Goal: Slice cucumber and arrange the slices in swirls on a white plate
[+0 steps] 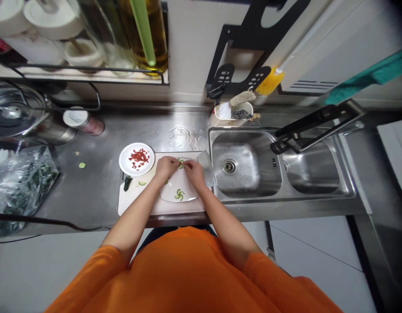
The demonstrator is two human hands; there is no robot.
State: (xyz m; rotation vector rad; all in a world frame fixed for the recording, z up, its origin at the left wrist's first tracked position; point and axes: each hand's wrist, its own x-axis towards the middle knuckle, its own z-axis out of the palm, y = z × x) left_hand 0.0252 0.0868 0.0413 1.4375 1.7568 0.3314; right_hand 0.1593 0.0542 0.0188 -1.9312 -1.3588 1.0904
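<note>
Look first at the squarish plate (179, 180), lying on the cutting board (129, 204) directly in front of the body. Can see a pinwheel of green slices (179, 194) at six o'clock on it, apparently complete. Can see a second green cluster (180, 163) at twelve, between the two hands, and part of some slices (167, 181) at nine, partly covered by the left arm. Would judge the arranging partly done, with the twelve o'clock cluster in hand.

Find the left hand (167, 166) at eleven o'clock, fingers curled, thumb and fingertips drawn together at the cluster. Find the right hand (193, 171) at one, likewise closed to a pinch, just beside the same cluster. Cannot make out any piece between the fingertips of either.

Farther out, note pale offcuts (141, 183) and a dark green end (127, 183) at nine, unplaced, plus red pieces (139, 159) in a white dish (122, 167) at ten. Notice a broad metal blade (206, 168) at two, then the sink (249, 191) at three.
</note>
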